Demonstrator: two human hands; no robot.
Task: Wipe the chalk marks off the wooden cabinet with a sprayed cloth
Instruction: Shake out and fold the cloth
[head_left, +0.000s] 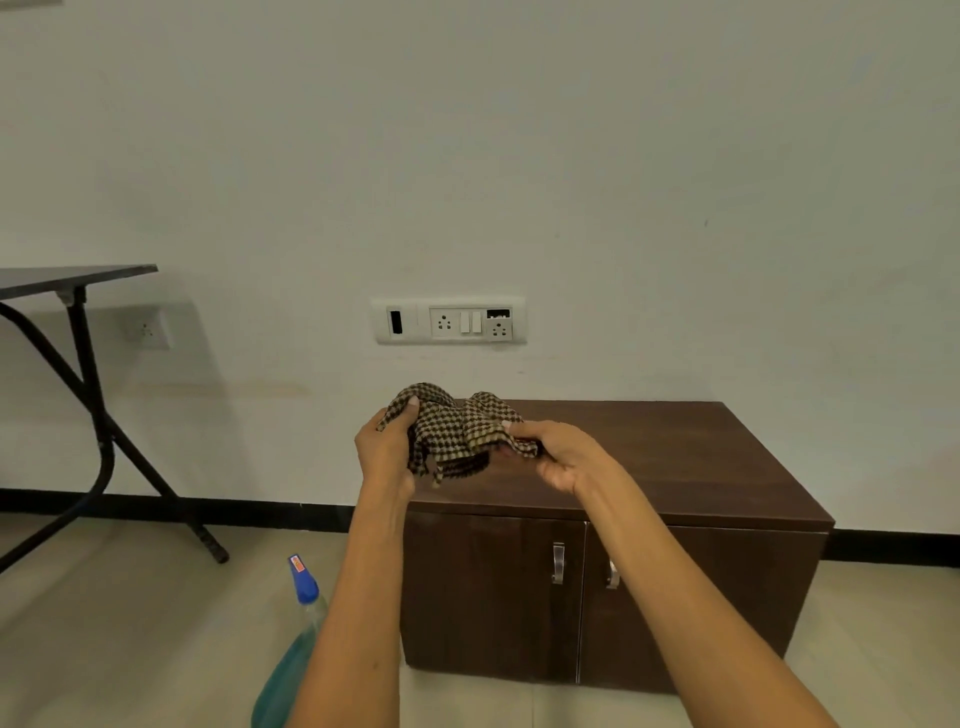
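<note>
From the head view, both bare forearms reach forward from the near edge. The left hand (387, 447) clutches the left end of a crumpled brown-and-beige checked cloth (457, 431), thumb on top. The right hand (563, 457) pinches its right end, fingers curled under. The cloth hangs bunched between them, over the left part of the dark brown wooden cabinet's (675, 457) top. A blue-capped spray bottle of blue-green liquid (296, 649) is near left, by the left forearm.
</note>
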